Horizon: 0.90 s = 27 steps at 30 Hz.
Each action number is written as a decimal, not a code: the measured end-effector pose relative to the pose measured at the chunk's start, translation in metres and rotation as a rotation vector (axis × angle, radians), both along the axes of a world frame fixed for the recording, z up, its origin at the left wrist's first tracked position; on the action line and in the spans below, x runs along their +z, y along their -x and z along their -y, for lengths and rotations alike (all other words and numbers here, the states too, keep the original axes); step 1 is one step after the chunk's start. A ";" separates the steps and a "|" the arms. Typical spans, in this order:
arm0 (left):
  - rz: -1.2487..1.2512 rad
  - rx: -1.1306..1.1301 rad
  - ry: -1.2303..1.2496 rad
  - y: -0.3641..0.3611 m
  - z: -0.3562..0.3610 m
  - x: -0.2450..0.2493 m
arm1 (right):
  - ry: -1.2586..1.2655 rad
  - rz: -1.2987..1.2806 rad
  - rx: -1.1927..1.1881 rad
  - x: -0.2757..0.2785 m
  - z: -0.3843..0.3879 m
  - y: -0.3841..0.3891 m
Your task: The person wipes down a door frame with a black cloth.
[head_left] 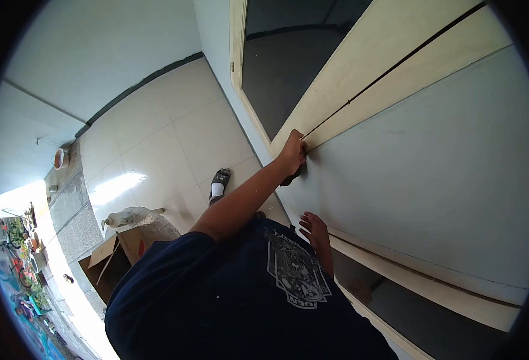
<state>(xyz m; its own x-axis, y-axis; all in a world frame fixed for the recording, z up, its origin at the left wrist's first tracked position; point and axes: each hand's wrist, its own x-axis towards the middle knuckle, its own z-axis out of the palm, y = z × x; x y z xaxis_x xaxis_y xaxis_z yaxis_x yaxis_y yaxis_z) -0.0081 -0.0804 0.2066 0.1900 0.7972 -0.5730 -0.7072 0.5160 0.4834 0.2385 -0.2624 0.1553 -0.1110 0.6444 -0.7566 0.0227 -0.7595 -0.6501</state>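
Observation:
My left hand (pixel 294 153) is closed at the edge of a pale door panel (pixel 414 144), beside the cream wooden frame (pixel 351 81). What its fingers hold is hidden, and a small dark shape shows just below them. Lower down, my right hand (pixel 315 231) hangs in front of my dark printed shirt (pixel 246 294), its fingers slightly bent and apart, holding nothing. A thin dark gap runs along the cream frame, up and to the right from my left hand.
Glossy tiles (pixel 162 144) cover the floor, where my foot shows in a dark slipper (pixel 221 177). At lower left are an open cardboard box (pixel 111 261) and clear plastic wrapping (pixel 150 222). A pot (pixel 61 158) stands near the wall. Dark glass (pixel 288 54) fills the upper frame.

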 end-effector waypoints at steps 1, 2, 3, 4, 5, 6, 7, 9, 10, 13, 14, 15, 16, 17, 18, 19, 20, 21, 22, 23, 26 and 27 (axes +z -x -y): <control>0.008 -0.018 0.114 -0.002 -0.007 -0.020 | -0.009 -0.008 0.007 0.000 0.000 0.000; -0.022 -0.040 0.140 0.000 -0.014 -0.037 | -0.016 -0.016 0.015 0.001 0.001 -0.001; -0.020 -0.038 0.143 0.002 -0.019 -0.047 | -0.013 -0.014 0.017 0.002 0.001 -0.003; 0.003 -0.024 0.216 0.006 -0.022 -0.054 | -0.012 -0.006 0.008 0.003 0.000 -0.003; 0.026 -0.010 0.288 0.009 -0.024 -0.060 | -0.012 0.000 -0.001 0.004 0.000 -0.003; 0.053 -0.011 0.285 0.011 -0.025 -0.064 | -0.011 0.000 0.003 0.005 0.001 -0.003; 0.052 -0.007 0.284 0.012 -0.020 -0.051 | -0.011 -0.004 0.001 0.006 0.002 -0.003; 0.100 -0.015 0.218 0.013 -0.008 -0.014 | -0.015 -0.009 -0.002 0.006 -0.003 -0.003; 0.097 -0.016 0.220 0.015 -0.001 0.014 | -0.010 -0.008 -0.009 0.004 -0.003 -0.002; 0.112 0.000 0.097 0.028 0.015 0.110 | 0.000 -0.001 -0.010 0.008 -0.004 0.002; 0.161 -0.023 0.040 0.033 0.016 0.133 | -0.003 0.007 0.002 0.008 -0.007 0.004; 0.209 -0.047 -0.019 0.038 0.017 0.154 | -0.003 0.004 0.002 0.007 -0.009 0.005; 0.205 -0.047 -0.022 0.042 0.018 0.176 | 0.008 -0.007 0.000 0.004 -0.012 0.006; 0.231 -0.066 -0.026 0.046 0.018 0.196 | 0.018 -0.018 -0.002 0.002 -0.016 0.007; 0.255 -0.084 -0.033 0.050 0.018 0.216 | 0.011 -0.025 -0.002 0.000 -0.020 0.009; 0.246 -0.083 -0.036 0.053 0.020 0.237 | 0.002 -0.026 -0.002 -0.001 -0.020 0.010; 0.266 -0.106 -0.089 0.056 0.025 0.257 | -0.006 -0.025 -0.002 -0.001 -0.018 0.010; 0.284 -0.128 -0.145 0.059 0.028 0.270 | -0.011 -0.034 0.001 -0.003 -0.018 0.012; 0.275 -0.127 -0.150 0.060 0.030 0.280 | -0.016 -0.030 0.013 -0.004 -0.020 0.014; 0.270 -0.136 -0.201 0.060 0.033 0.287 | -0.018 -0.022 0.021 -0.004 -0.019 0.014; 0.272 -0.145 -0.292 0.059 0.036 0.277 | -0.016 -0.050 0.053 -0.011 -0.022 0.014; 0.273 -0.144 -0.339 0.056 0.035 0.270 | -0.025 -0.047 0.052 -0.011 -0.027 0.013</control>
<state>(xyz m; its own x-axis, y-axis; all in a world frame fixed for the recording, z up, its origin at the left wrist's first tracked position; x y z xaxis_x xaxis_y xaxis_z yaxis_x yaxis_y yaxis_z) -0.0645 -0.1155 0.4762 0.4207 0.8853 -0.1982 -0.7645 0.4635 0.4480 0.2251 -0.2356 0.1446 -0.1802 0.6556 -0.7333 0.0311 -0.7414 -0.6704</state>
